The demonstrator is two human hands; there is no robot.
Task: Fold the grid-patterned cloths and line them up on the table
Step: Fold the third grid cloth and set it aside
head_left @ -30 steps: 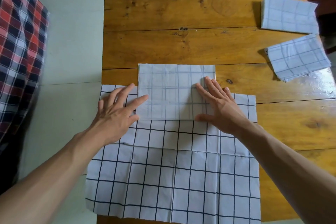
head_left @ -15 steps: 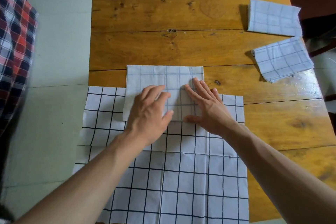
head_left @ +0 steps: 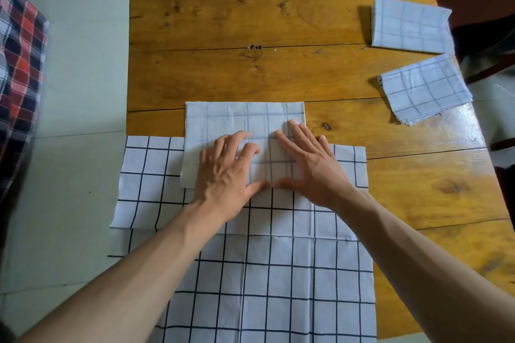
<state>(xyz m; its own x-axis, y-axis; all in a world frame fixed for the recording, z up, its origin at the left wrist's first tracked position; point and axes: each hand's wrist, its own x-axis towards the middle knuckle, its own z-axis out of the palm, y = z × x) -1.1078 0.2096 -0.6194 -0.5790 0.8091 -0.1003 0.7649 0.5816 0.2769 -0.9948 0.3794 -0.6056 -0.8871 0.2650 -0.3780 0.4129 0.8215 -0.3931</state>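
Your left hand lies palm down on the folded white cloth with faint grey grid lines, which sits at the middle of the varnished wooden plank table. The fingers are spread and slightly bent, with the fingertips pressing into the fabric; they grip nothing. Your right hand lies flat just beside it on the same folded cloth, fingers straight and close together, pointing away from you and a little to the left. The two thumbs nearly meet at the near edge of the folded cloth; whether they touch cannot be told.

The near half of the folded cloth overlaps the far edge of the large unfolded white cloth with dark grid lines. This unfolded cloth is spread flat on the near part of the table, and its left side hangs past the left table edge. Both of your forearms cross above it.

Two finished pieces lie at the far right corner of the table. The far folded grid cloth lies roughly square to the table edge. The near folded grid cloth lies just in front of it, rotated, with a narrow strip of bare wood between them.

A red, navy and white plaid fabric fills the left margin, beside the pale tiled floor.
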